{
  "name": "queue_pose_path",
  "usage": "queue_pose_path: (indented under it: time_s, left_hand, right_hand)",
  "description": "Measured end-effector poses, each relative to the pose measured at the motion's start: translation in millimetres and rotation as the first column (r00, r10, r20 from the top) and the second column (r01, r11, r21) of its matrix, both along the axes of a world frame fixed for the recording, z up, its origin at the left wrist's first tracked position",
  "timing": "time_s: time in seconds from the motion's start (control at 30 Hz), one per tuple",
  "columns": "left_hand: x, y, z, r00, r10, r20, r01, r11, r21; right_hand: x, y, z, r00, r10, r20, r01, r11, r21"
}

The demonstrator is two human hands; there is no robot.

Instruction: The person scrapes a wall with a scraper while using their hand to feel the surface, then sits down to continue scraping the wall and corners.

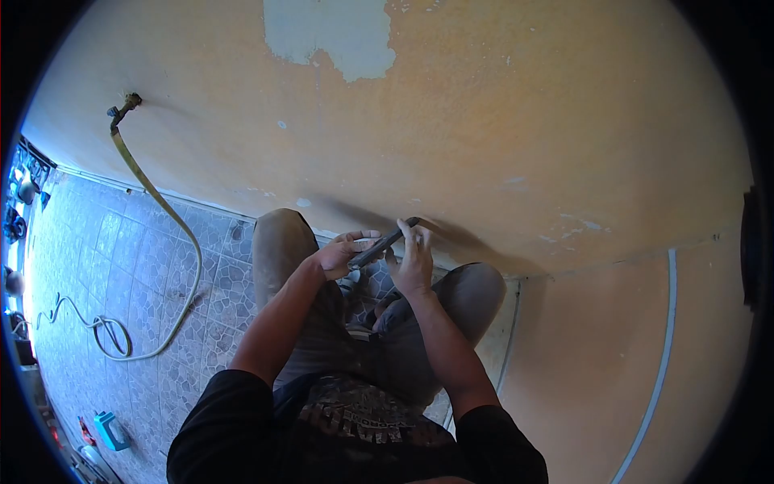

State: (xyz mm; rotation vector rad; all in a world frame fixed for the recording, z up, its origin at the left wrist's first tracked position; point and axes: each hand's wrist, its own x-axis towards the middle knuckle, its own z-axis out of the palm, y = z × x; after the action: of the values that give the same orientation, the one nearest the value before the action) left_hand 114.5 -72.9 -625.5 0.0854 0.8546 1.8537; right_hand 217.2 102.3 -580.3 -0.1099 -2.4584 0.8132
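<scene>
Layout, head view. The person is squatting on the floor (137, 266), facing the wall (500, 121), with the knees lying just before the wall's foot. Both hands are meeting between the knees: the left hand (337, 256) is lying left of the right hand (413, 262), and the tool (382, 243) is running between them, its far tip touching the wall near the floor's far edge. A tap (123, 108) is sitting on the wall, far left. The hose (165, 211) is hanging from it and trailing across the floor, coiling towards the floor's left edge. A container (110, 429) is lying near the floor's near-left corner.
</scene>
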Motion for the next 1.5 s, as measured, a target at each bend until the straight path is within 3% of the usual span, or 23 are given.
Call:
queue_pose_path:
  time_s: [0.03,0.1,0.27,0.33,0.37,0.43,0.5,0.57,0.67,0.77,0.9,0.97,1.03,1.07,1.1,1.13,1.2,1.27,1.33,1.37,1.43,1.47,1.5]
  left_hand:
    - [0,0,1,1.0,0.001,0.0,-0.001,1.0,0.0]
    - [2,2,7,0.999,-0.022,-0.033,0.023,0.999,0.024]
    - [-1,-4,-3,0.998,-0.068,-0.004,0.067,0.997,-0.039]
    - [-2,-2,-1,0.999,-0.034,0.028,0.036,0.996,-0.082]
    - [-3,-2,2,0.999,0.029,0.037,-0.024,0.993,-0.118]
    - [-2,-1,5,0.995,0.093,0.044,-0.085,0.984,-0.154]
    - [0,2,11,0.985,0.172,-0.028,-0.174,0.96,-0.217]
    - [-1,3,3,0.982,0.183,-0.056,-0.191,0.958,-0.215]
    - [-2,3,-6,0.968,0.196,-0.159,-0.23,0.943,-0.242]
    - [-1,5,-9,0.948,0.197,-0.252,-0.264,0.927,-0.267]
    - [0,-2,3,0.91,0.153,-0.386,-0.262,0.933,-0.248]
    - [-7,-9,15,0.727,0.156,-0.669,-0.403,0.886,-0.231]
    - [-18,-22,50,0.672,0.081,-0.736,-0.401,0.876,-0.269]
    - [-18,-28,70,0.35,0.049,-0.935,-0.622,0.758,-0.194]
    - [-21,-34,81,-0.01,-0.059,-0.998,-0.779,0.627,-0.029]
    - [-29,-37,83,-0.021,-0.071,-0.997,-0.776,0.63,-0.028]
    - [-49,-42,78,-0.309,-0.231,-0.923,-0.916,0.334,0.223]
    - [-72,-46,68,-0.318,-0.272,-0.908,-0.9,0.389,0.199]
    - [-88,-44,49,-0.328,-0.392,-0.859,-0.894,0.423,0.148]
    - [-91,-41,45,-0.339,-0.394,-0.854,-0.885,0.441,0.147]
    - [-91,-35,37,-0.34,-0.422,-0.841,-0.902,0.399,0.165]
    - [-89,-34,39,-0.233,-0.438,-0.868,-0.924,0.378,0.057]
    - [-89,-33,36,-0.235,-0.449,-0.862,-0.919,0.39,0.047]
  right_hand:
    - [0,-1,0,1.0,0.001,0.0,-0.001,1.0,0.0]
    - [1,-2,-3,0.985,0.164,-0.054,-0.156,0.978,0.135]
    - [-3,0,-5,0.987,0.158,-0.039,-0.153,0.983,0.103]
    - [-6,1,-28,0.994,-0.042,0.103,0.053,0.993,-0.107]
    - [-7,2,-26,0.994,-0.04,0.101,0.051,0.993,-0.106]
    - [-7,4,-24,0.995,-0.096,0.037,0.102,0.885,-0.455]
    - [-9,6,-27,0.993,-0.119,-0.013,0.094,0.842,-0.532]
    - [-13,9,-24,0.995,-0.009,-0.095,-0.067,0.643,-0.763]
    - [-9,8,-6,0.989,0.061,-0.134,-0.145,0.535,-0.832]
    - [-5,12,3,0.983,0.148,-0.109,-0.172,0.544,-0.821]
    - [-3,7,5,0.988,-0.01,-0.155,-0.11,0.659,-0.744]
    - [-1,22,9,0.962,-0.237,-0.139,0.164,0.901,-0.403]
    - [-5,49,22,0.869,-0.374,-0.323,0.27,0.907,-0.324]
    - [-8,63,34,0.783,-0.444,-0.437,0.338,0.892,-0.3]
    - [-12,76,44,0.672,-0.568,-0.475,0.368,0.813,-0.452]
    - [-17,87,55,0.546,-0.685,-0.481,0.368,0.713,-0.597]
    - [-25,103,79,0.46,-0.753,-0.47,0.293,0.629,-0.72]
    - [-31,103,72,0.365,-0.821,-0.439,0.21,0.532,-0.82]
    - [-49,95,36,0.415,-0.719,-0.557,0.5,0.692,-0.521]
    - [-48,79,22,0.552,-0.594,-0.585,0.533,0.791,-0.3]
    - [-43,46,17,0.807,-0.296,-0.51,0.441,0.877,0.188]
    - [-38,37,23,0.905,-0.131,-0.404,0.312,0.851,0.422]
    - [-37,40,19,0.905,-0.15,-0.398,0.321,0.854,0.409]
